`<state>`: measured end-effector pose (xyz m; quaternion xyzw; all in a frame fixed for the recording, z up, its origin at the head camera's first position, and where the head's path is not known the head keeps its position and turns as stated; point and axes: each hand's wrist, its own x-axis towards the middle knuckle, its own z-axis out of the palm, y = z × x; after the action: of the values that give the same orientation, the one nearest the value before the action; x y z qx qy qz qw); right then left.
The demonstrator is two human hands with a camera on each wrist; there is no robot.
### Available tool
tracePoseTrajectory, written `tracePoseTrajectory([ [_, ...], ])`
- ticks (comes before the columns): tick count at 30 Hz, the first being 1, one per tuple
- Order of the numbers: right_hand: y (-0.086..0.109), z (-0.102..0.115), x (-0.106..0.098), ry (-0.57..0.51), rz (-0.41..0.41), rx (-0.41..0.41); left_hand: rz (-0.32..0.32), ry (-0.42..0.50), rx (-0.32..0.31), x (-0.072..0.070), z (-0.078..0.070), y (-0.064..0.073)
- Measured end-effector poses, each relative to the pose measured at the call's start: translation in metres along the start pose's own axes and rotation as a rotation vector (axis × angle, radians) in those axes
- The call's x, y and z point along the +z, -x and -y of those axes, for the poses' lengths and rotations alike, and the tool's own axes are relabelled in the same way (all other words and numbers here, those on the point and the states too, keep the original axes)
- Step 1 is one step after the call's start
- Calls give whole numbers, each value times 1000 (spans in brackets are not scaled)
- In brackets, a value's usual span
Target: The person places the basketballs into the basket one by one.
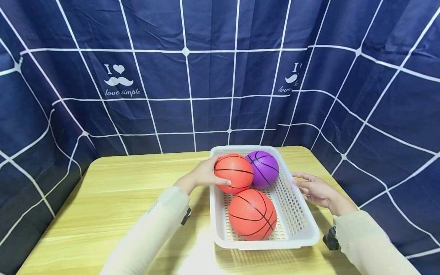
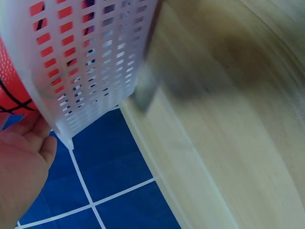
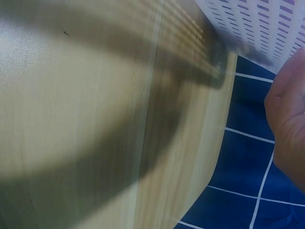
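Observation:
A white perforated plastic basket [image 1: 215, 225] stands on the wooden table with several small basketballs inside. My left hand [image 1: 205, 172] reaches over its left rim and grips an orange ball [image 1: 234, 172] at the back left, thumb in front. In the left wrist view this hand [image 2: 24, 162] lies beside the basket wall [image 2: 90, 62], the ball partly behind it. A purple ball [image 1: 264, 170] sits at the back right, against the held ball. Another orange ball [image 1: 252, 214] lies in front of both. Beside the right rim is my right hand [image 1: 314, 190], fingers extended, fingertips at the basket's outer side.
The pale wooden table [image 1: 137, 191] extends left of the basket. A navy curtain [image 1: 165, 76] with white grid lines hangs behind the table and at both sides. The table's right edge runs close to the right arm.

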<state>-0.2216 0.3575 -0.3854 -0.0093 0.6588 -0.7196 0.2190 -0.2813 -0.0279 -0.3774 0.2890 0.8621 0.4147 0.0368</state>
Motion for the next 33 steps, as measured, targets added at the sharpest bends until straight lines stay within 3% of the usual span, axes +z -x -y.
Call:
tracePoseTrajectory([
  [6, 0, -1, 1, -15, 7, -5, -78, -73, -14, 5, 3, 3],
  [14, 1, 1, 3, -4, -11, 3, -126, -99, -45, 13, 7, 9],
  [33, -2, 1, -3, 18, 16, -7, -113, -224, -21, 20, 12, 17],
])
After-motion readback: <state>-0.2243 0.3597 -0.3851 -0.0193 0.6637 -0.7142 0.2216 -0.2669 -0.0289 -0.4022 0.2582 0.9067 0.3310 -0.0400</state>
